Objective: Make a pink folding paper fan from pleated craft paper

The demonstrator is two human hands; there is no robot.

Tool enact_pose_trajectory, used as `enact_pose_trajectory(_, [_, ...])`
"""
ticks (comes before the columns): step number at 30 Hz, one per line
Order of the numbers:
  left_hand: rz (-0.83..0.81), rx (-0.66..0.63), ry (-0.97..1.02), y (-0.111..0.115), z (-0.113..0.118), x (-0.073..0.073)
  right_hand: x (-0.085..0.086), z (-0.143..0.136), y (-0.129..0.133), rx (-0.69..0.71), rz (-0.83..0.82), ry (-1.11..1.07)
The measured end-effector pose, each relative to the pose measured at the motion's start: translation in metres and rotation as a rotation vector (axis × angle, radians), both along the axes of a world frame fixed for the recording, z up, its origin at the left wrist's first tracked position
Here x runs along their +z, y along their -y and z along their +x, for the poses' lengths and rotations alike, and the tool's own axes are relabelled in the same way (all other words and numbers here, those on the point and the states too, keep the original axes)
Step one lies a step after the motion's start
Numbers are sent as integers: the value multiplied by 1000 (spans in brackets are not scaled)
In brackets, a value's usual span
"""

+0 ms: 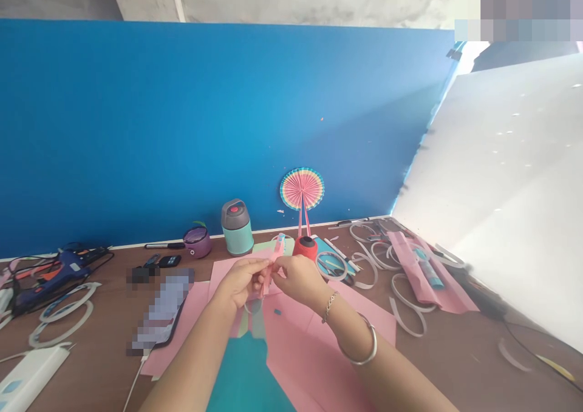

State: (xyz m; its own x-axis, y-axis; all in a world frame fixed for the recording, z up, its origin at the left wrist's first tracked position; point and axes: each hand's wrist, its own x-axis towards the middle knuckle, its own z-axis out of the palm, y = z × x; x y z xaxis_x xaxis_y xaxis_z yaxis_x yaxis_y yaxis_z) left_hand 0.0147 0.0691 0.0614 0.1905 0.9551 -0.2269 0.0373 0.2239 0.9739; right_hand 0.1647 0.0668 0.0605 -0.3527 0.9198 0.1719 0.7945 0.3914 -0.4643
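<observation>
Both hands meet over the pink paper sheets (314, 351) at the middle of the table. My left hand (243, 280) pinches a narrow folded pink paper strip (277, 248) that stands up between the hands, with a light blue piece at its top. My right hand (298, 277) has its fingers closed on the same strip from the right side. Fingertips partly hide the strip's lower part. Just behind the hands are a red object with a dark top (305, 248) and a round pleated paper fan (302, 189) on two pink sticks, upright near the blue partition.
A teal sheet (246, 375) lies in front. On the left are a phone (164, 309), a glue gun (68, 269), a power strip (34, 378), a purple cup (197, 242) and a teal jar (237, 230). White strip coils (407, 306) and pink paper (419, 278) lie right.
</observation>
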Motion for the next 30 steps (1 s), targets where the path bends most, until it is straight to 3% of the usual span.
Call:
enact_pose_trajectory(6, [82,-20,-79,4,7,-7,1,0,2,142,1,101])
enact_pose_trajectory(13, [193,-120,-188,7,6,0,2,18,-14,97,-147,-220])
enact_pose_trajectory(18, [292,-33,-284,5,5,2,1,21,-18,99,-237,-343])
enact_pose_trajectory(23, [314,34,-324,3,5,-1,1,22,-17,112,-238,-346])
enact_pose_trajectory(30, [243,-12,-284,0,0,-6,-3,23,-18,121,-167,-225])
